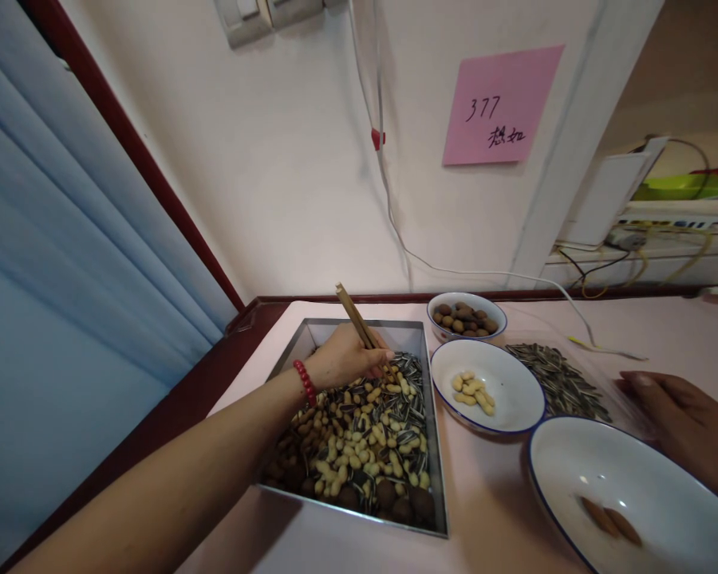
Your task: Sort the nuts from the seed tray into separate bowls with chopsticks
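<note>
My left hand (350,355), with a red bead bracelet at the wrist, is closed round a pair of wooden chopsticks (354,312) over a metal tray (434,446). Their tips point down into mixed peanuts (359,450), striped sunflower seeds (410,406) and brown nuts (386,494); whether they pinch anything is unclear. At the right edge, my right hand (685,422) has its fingers at the rim of a clear plastic tray (631,422) of sunflower seeds (556,383). Part of that hand is cut off by the frame.
Right of the metal tray stand three blue-rimmed white bowls: one with round brown nuts (463,319), one with several peanuts (472,391), one with a few brown long nuts (610,518). A white cable (491,273) runs along the wall onto the table. Blue curtain (84,199) hangs left.
</note>
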Demonstrator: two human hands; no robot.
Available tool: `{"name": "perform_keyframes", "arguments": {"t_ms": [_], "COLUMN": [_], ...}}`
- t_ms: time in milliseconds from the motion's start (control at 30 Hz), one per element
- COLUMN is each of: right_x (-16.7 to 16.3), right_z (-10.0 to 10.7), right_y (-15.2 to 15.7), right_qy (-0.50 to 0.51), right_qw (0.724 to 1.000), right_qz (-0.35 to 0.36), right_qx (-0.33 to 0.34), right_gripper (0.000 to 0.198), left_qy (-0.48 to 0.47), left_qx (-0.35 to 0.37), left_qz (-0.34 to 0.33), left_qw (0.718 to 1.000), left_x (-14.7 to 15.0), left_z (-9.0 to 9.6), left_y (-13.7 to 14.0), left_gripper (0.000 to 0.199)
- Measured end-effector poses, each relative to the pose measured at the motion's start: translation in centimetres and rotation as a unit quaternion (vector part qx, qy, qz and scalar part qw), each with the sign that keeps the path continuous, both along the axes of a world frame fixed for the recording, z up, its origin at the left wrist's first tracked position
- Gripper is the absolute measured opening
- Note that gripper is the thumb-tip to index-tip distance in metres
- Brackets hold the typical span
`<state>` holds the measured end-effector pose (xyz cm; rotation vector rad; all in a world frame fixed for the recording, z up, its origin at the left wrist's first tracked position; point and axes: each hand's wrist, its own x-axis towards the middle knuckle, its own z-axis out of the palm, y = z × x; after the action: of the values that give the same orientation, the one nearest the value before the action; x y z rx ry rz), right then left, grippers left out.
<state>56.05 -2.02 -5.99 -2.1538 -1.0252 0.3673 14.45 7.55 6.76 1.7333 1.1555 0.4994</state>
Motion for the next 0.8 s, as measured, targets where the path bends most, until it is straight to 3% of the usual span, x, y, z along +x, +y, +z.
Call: {"name": "perform_keyframes", "arguments": {"t_ms": [167,367,467,733,800], "right_x": [0.1,0.3,0.4,0.2,0.1], "right_z": [-0.2,-0.4,-0.4,-0.3,-0.2], "right_y": [0.1,0.1,0.0,-0.1,-0.2], "right_qy": [-0.005,-0.002,-0.003,-0.002,0.0], "right_qw": [1.0,1.0,1.0,1.0,1.0], "right_qz": [0.013,0.008,0.004,-0.001,-0.001], "right_qx": [0.003,0.01,0.013,0.002,0.005], "right_gripper": [0.046,0.044,0.043,0.043,0.043], "left_qy": [-0.033,-0.038,-0.038,-0.028,-0.007], "left_qx": [-0.039,-0.095,-0.101,-0.005,0.001], "left_qz": [-0.007,-0.088,-0.094,-0.01,-0.015], "left_qw": [0.999,0.991,0.99,1.0,1.0], "left_x": [0.1,-0.5,-1.0,-1.0,-0.8], "left_z": [0.2,1.4,2.0,1.8,1.9], "left_y": [-0.1,-0.3,-0.2,0.0,-0.1], "left_gripper": [0.014,0.028,0.028,0.02,0.017]}}
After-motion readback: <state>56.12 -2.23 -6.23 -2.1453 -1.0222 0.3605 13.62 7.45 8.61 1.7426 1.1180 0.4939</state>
